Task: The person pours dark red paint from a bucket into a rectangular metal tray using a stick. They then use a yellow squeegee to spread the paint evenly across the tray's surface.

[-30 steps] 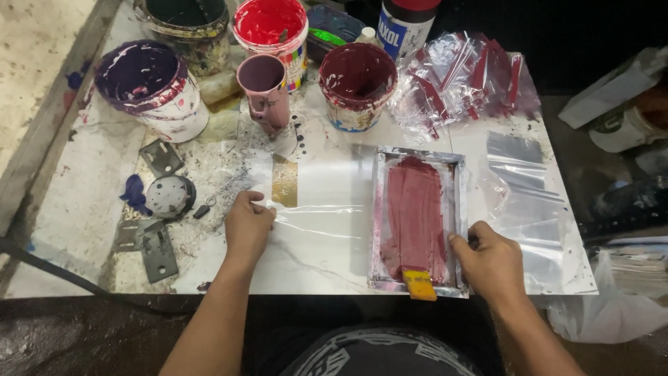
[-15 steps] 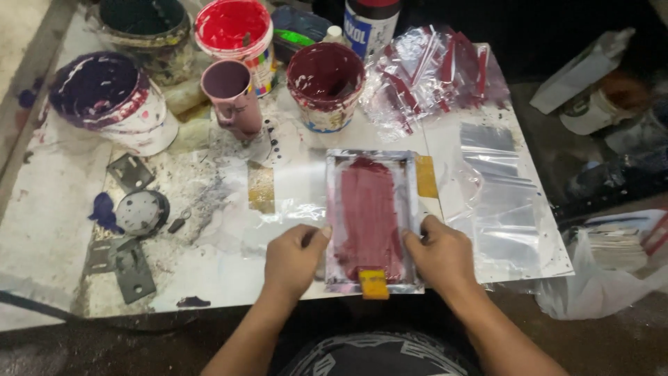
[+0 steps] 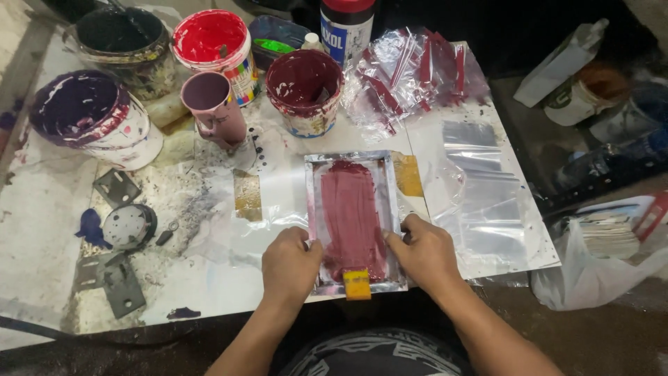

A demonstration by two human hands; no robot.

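The fingertips of both hands are partly hidden where they curl over the edges of the small rectangular screen frame (image 3: 355, 223), so the underside contact cannot be made out. The frame is grasped at its near left edge by the left hand (image 3: 291, 264) and at its near right edge by the right hand (image 3: 426, 252), each grip closed on it. It is thin, shiny-rimmed and smeared with wet maroon ink, with a yellow tab (image 3: 357, 284) at the near end. It lies flat near the front of the paint-stained surface (image 3: 42, 223), its long axis running near to far. A maroon paint tub (image 3: 304, 90) stands beyond it.
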